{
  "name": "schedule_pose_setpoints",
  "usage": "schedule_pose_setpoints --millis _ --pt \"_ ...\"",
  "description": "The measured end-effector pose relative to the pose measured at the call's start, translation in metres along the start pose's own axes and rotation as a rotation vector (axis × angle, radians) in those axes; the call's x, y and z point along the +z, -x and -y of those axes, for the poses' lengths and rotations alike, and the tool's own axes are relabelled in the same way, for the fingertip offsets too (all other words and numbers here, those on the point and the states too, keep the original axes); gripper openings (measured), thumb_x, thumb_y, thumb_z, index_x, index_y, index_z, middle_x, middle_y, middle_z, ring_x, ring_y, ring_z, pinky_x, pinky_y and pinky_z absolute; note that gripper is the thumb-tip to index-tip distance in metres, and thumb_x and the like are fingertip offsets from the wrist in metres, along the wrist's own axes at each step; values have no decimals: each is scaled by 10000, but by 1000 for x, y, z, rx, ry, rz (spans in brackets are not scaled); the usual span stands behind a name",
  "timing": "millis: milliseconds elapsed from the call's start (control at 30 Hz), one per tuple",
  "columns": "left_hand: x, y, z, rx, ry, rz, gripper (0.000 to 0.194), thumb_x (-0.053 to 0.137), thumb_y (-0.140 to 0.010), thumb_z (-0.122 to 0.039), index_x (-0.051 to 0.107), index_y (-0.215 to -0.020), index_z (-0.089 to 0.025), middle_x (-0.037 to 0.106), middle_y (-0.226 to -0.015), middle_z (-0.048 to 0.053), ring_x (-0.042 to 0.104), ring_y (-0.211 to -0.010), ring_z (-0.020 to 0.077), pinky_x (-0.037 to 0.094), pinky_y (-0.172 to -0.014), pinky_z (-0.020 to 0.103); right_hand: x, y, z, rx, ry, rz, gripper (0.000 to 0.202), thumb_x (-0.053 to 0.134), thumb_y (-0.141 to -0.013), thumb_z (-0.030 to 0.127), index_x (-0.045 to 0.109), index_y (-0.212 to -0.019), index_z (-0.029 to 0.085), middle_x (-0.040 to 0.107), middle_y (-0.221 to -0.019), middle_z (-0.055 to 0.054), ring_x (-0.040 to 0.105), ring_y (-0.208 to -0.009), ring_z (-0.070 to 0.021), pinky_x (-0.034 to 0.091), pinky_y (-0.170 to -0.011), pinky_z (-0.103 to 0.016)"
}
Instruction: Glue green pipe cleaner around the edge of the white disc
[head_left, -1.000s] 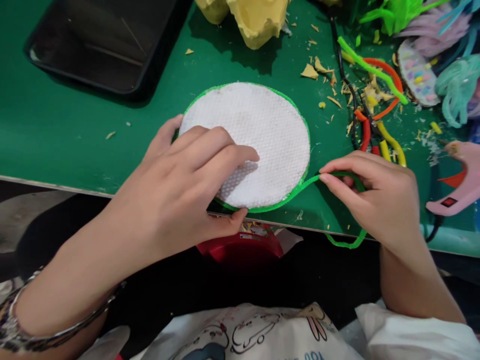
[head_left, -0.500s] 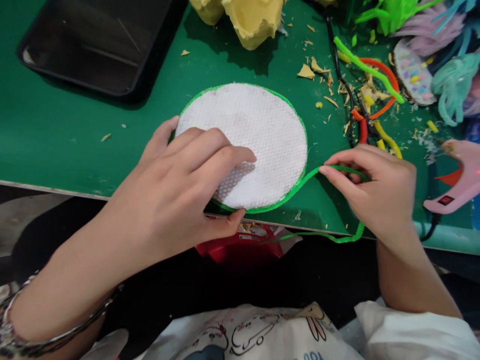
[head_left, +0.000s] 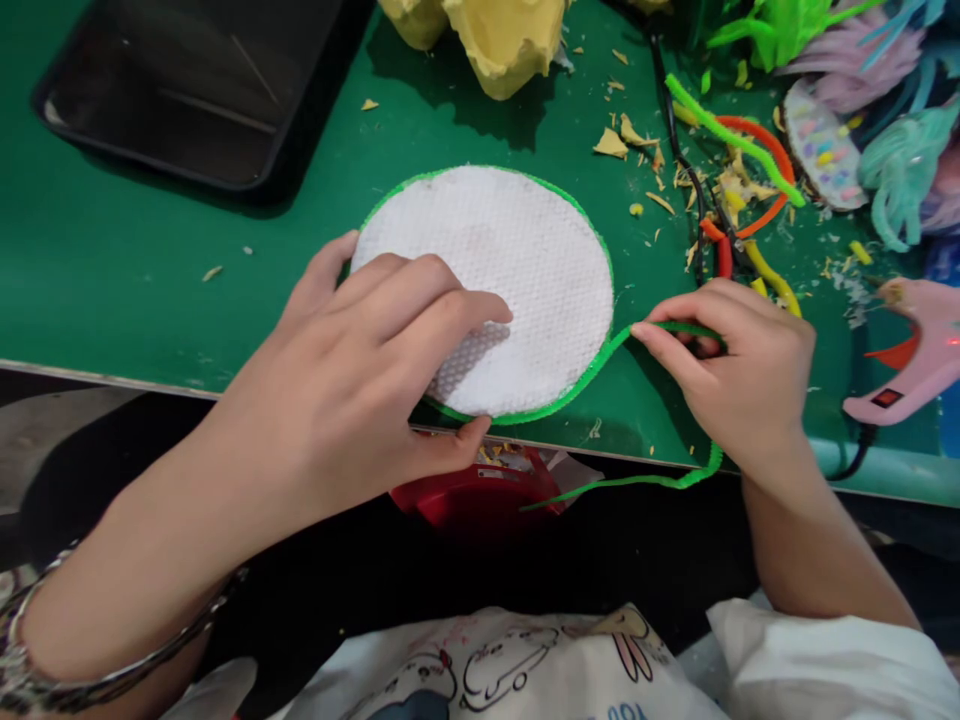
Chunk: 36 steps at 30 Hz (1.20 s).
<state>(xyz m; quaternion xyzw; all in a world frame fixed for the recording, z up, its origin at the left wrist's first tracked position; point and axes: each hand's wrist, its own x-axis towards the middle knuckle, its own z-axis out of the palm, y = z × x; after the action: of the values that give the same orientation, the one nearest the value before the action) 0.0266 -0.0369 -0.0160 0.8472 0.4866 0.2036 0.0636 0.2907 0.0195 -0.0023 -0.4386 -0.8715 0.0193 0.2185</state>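
Observation:
A white round disc [head_left: 525,270] with a dimpled face lies near the table's front edge. My left hand [head_left: 352,350] spans its left part, thumb at the lower rim and another finger at the left rim, gripping it. A green pipe cleaner [head_left: 577,392] runs along the disc's rim and leaves it at the lower right. There, my right hand [head_left: 731,365] pinches it between thumb and index finger, just off the rim. The loose tail passes behind that hand and hangs over the table edge. My left palm hides the disc's lower left.
A dark phone [head_left: 187,100] lies at upper left, beside a yellow egg-carton piece [head_left: 506,45]. At right are a pink glue gun [head_left: 911,350], pliers [head_left: 724,255] with red and yellow handles, and bent pipe cleaners [head_left: 739,140]. A red bin [head_left: 465,490] sits below the edge.
My right hand has moved slightly left, closer to the disc, with the pinched pipe cleaner. More of the rim strip lies against the disc's lower right. My left hand stays in place.

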Motion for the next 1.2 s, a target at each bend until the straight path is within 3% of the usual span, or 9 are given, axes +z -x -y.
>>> schedule_pose_setpoints --millis 367,533,900,1200 --pt "1 0 1 -9 20 -4 338 395 -892 -411 504 -1157 -232 540 -994 16 590 -996 253 376 -1030 587 8 -3 -3 -4 -40 -19 159 699 -817 268 584 -716 223 615 -672 10 534 -537 -109 360 -470 -274" --pt "1 1 1 6 19 -10 339 487 -848 -383 512 -1152 -236 568 -989 33 591 -972 269 372 -1040 561 10 -3 -3 40 -65 -11 169 670 -838 308 589 -705 242 627 -676 3 518 -529 -121 379 -480 -287" --pt "0 0 -1 1 13 -5 362 555 -811 -341 511 -1153 -231 584 -994 55 587 -968 288 362 -1047 586 12 -3 -5 48 -63 -32 164 684 -822 306 585 -713 235 600 -657 7 449 -500 -109 321 -470 -292" --pt "-1 -1 0 34 1 -24 301 537 -848 -322 511 -1121 -198 608 -970 63 617 -929 291 425 -952 645 13 -4 -7 47 -47 -44 172 702 -807 321 593 -704 237 603 -648 9 425 -481 -104 316 -466 -289"
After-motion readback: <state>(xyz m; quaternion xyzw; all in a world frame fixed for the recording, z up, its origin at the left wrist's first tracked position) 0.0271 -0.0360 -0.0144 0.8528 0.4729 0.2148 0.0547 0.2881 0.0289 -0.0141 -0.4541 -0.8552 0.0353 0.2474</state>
